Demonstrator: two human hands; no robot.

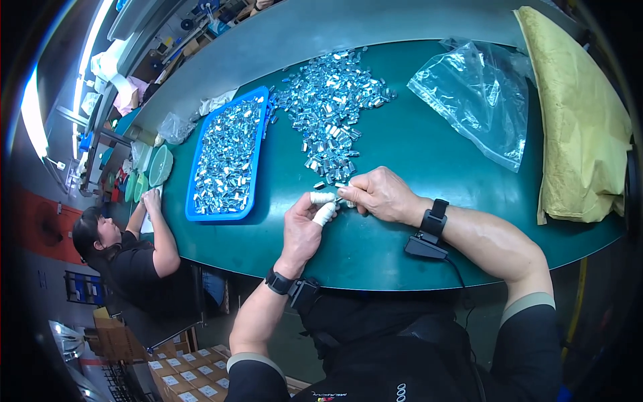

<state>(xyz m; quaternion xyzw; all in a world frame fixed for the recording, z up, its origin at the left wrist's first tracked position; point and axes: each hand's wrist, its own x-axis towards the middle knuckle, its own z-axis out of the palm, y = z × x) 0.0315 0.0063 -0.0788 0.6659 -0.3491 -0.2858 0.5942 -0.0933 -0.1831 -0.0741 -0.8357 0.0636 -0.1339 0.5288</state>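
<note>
Centrally, over the green desk (415,161), left hand (301,231) and right hand (382,194) meeting fingertip to fingertip. Left hand curled, thumb and forefinger wrapped in white finger cots (323,205), pinching toward the right hand's fingers. Right hand closed into a loose fist around a small metal piece (341,186), only a sliver of it visible between the fingertips; exact grip of either hand hard to tell. Just beyond the hands, a loose heap of shiny metal parts (331,107) spread across the desk, its near end almost touching the right hand. Left of the heap, a blue tray (195,201) filled with the same parts. To the right, well apart, a crumpled clear plastic bag (475,94) beside a yellow cloth (583,120). At the far left, another person (134,261) seated at the desk's edge.
</note>
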